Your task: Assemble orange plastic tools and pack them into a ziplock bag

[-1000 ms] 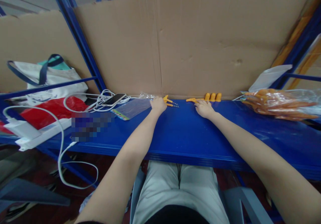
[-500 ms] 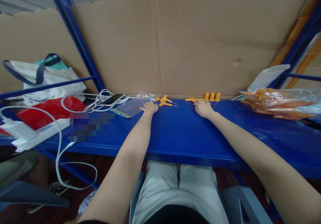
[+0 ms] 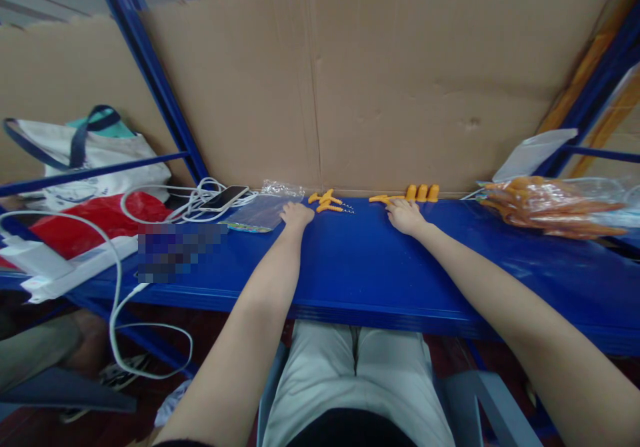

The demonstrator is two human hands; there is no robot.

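My left hand (image 3: 296, 214) lies on the blue shelf (image 3: 360, 267) with its fingers resting on the edge of a clear plastic bag (image 3: 260, 212). Just right of it lie a few small orange corkscrews (image 3: 327, 202), apart from the hand. My right hand (image 3: 406, 216) rests flat farther right, its fingertips touching one orange corkscrew (image 3: 383, 199). Three orange handles (image 3: 423, 193) stand in a row against the cardboard wall (image 3: 380, 80) behind that hand.
A phone (image 3: 224, 198) and tangled white cables (image 3: 190, 203) lie at the left, beside a red bag (image 3: 95, 217) and a white tote (image 3: 85, 160). A plastic bag of orange parts (image 3: 540, 207) sits at the right. A white power strip (image 3: 65, 267) hangs over the left edge.
My left hand has let go of the corkscrews and slid left and back onto the clear plastic bag. My right hand has stayed in place.
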